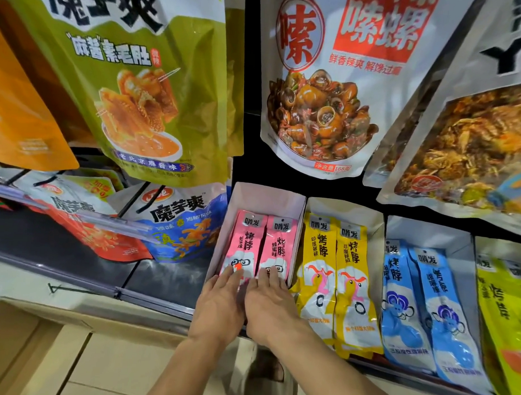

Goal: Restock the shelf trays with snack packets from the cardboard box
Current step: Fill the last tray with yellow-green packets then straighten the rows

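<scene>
Head view, pink packets [262, 241] part-hidden under hands [220, 308] [271, 311]

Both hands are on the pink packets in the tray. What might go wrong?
The left hand and right hand press the lower ends of the pink snack packets; pushing harder may buckle them inside the white cardboard tray. The right hand is beside the yellow snack packets, whose lower ends reach the shelf front; a nudge could drop them.

- Hanging pouches [322, 81] are crowding in from above.
- The white tray [265, 197] walls are hemming both sides; a gap is showing behind the pink packets [252, 241].
</scene>
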